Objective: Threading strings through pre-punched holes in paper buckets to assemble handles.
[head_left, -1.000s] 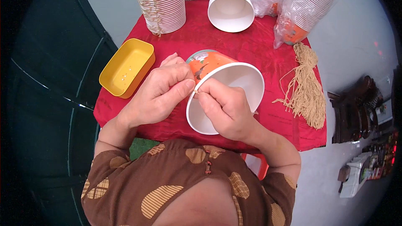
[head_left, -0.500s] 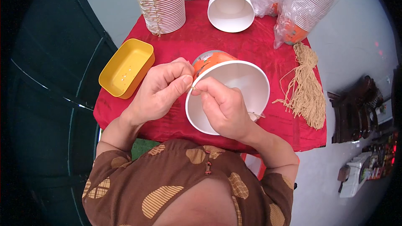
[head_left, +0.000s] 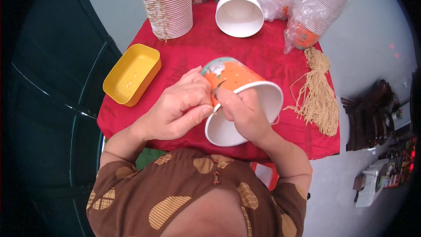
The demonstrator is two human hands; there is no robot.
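A paper bucket (head_left: 239,74), orange with a printed pattern outside and white inside, lies tipped on its side before me, its mouth facing me and to the right. My left hand (head_left: 182,104) is closed against its left side, fingers on the outer wall and thumb at the rim. My right hand (head_left: 245,113) pinches the rim, thumb outside and curled fingers inside the mouth. A small bit of cord shows at the rim between both hands. Another cord end (head_left: 276,120) sticks out at the rim's right side.
On the red cloth (head_left: 184,57) are a yellow tub (head_left: 151,77) with small bits inside, a bundle of tan cords (head_left: 320,92), and a white-mouthed bucket (head_left: 239,17) on its side. Stacked buckets (head_left: 171,13) with cords stand at the back left; plastic-wrapped stacks (head_left: 313,13) stand back right.
The bucket has turned, so more of its orange outer wall shows and its mouth looks narrower. My hands have shifted slightly right and down along with the rim.
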